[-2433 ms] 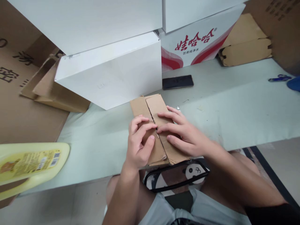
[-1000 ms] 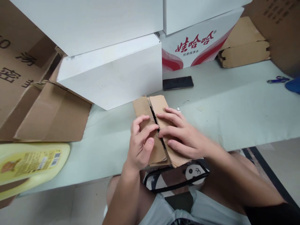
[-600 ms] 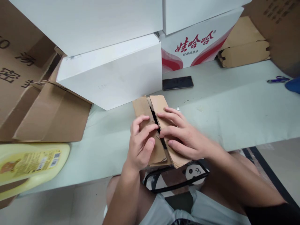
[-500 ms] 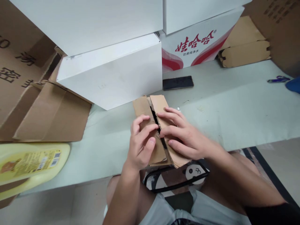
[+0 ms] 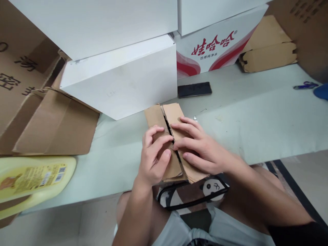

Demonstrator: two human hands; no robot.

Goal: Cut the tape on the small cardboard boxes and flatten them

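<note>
A small brown cardboard box (image 5: 155,116) lies on the table in front of me, near the front edge. Its two top flaps are folded inward, with a narrow dark gap running between them. My left hand (image 5: 155,155) rests on the left flap with fingers apart, its index fingertip at the gap. Spread over the right flap, my right hand (image 5: 198,147) presses down with its fingertips near the gap. Neither hand grips anything. The inside of the box is hidden apart from the dark slit.
A black phone (image 5: 194,90) lies behind the box. White cartons (image 5: 123,82) are stacked at the back. An opened brown carton (image 5: 58,126) and a yellow bottle (image 5: 38,177) stand left. Purple-handled scissors (image 5: 306,85) and a small cardboard box (image 5: 270,58) are at the right.
The right flap has shifted slightly left under my right hand, and the gap between the flaps is narrower. My left hand has hardly moved.
</note>
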